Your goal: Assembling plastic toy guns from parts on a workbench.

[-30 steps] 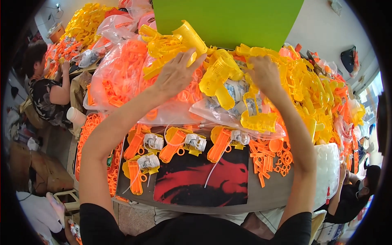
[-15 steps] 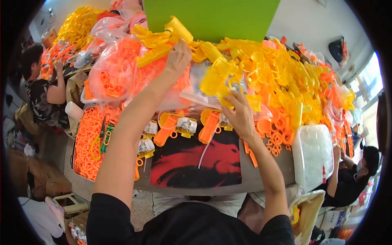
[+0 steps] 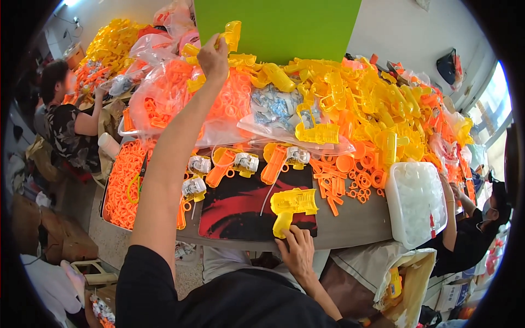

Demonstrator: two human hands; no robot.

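Observation:
My left hand (image 3: 213, 58) is raised over the far edge of the heap, its fingers closed on a yellow plastic toy-gun shell (image 3: 233, 34) that stands out against the green board. Close to me, my right hand (image 3: 297, 252) pinches the handle end of another yellow toy-gun shell half (image 3: 293, 202), which lies hollow side up over a black-and-red mat (image 3: 235, 216). Along the mat's far edge sit several part-filled shells with orange handles (image 3: 220, 168) and white mechanisms (image 3: 246, 163).
A tray of small orange rings (image 3: 123, 191) is at the left, and a white tub (image 3: 416, 205) at the right. Yellow shells (image 3: 383, 104) and bagged orange parts (image 3: 169, 82) pile up behind. Two people work at either side. An open sack (image 3: 407, 273) stands at lower right.
My right hand has come down from the heap toward me with a yellow shell half, now over the mat. My left hand has shifted up and left, still with a yellow shell.

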